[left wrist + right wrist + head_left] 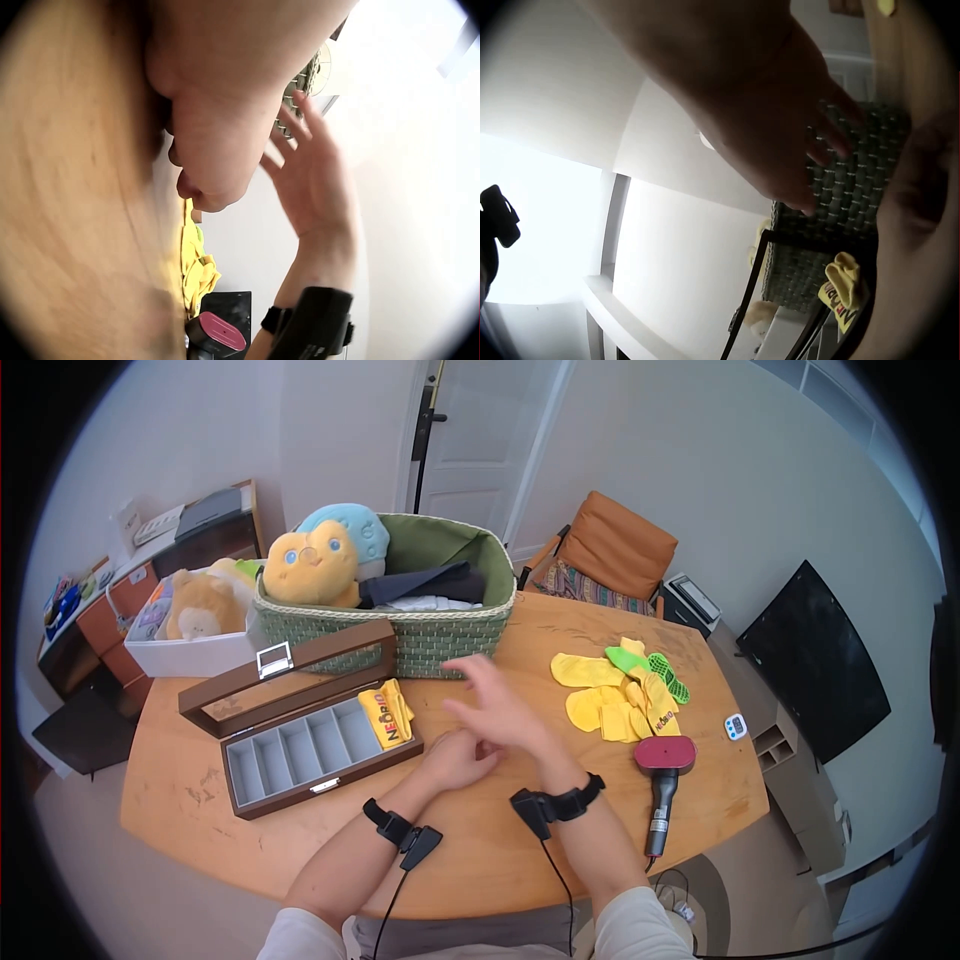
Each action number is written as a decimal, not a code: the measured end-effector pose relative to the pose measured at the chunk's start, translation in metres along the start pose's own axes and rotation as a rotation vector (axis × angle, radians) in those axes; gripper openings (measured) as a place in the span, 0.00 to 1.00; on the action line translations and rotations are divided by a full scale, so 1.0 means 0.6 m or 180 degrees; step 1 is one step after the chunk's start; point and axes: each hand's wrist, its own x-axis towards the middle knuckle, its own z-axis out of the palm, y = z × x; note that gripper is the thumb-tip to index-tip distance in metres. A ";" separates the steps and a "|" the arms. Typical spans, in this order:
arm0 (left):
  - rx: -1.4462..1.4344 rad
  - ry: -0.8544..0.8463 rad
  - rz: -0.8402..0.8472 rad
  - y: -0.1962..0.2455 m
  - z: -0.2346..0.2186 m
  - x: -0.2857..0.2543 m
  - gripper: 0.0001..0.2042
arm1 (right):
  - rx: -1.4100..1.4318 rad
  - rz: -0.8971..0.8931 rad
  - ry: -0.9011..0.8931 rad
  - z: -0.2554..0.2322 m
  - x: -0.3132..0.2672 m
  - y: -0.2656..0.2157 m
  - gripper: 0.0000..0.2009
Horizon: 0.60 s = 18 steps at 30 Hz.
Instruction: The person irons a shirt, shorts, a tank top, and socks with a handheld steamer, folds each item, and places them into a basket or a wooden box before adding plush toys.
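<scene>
My left hand (465, 760) rests low over the table to the right of a brown compartment box, its fingers loosely curled and holding nothing. Above and beyond it, my right hand (500, 710) is raised with the fingers spread and free of any object. The compartment box (330, 785) has its windowed lid (225, 710) tilted up and several grey slots. A folded yellow sock (386, 715) with dark lettering lies in the right-end slot. Yellow and green socks (590, 670) lie loosely piled to the right of my hands; one bears similar lettering.
A green woven basket (450, 645) with plush toys and dark cloth stands behind the box, beside a white bin (200, 657) of toys. At right lie a red-headed handheld garment steamer (664, 758) with a cord and a small white timer (736, 727). An orange chair (625, 545) stands beyond.
</scene>
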 end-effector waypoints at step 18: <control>-0.0383 -0.0278 -0.0336 0.015 -0.002 0.002 0.04 | -0.1728 0.2148 0.0808 -0.091 -0.179 0.214 0.32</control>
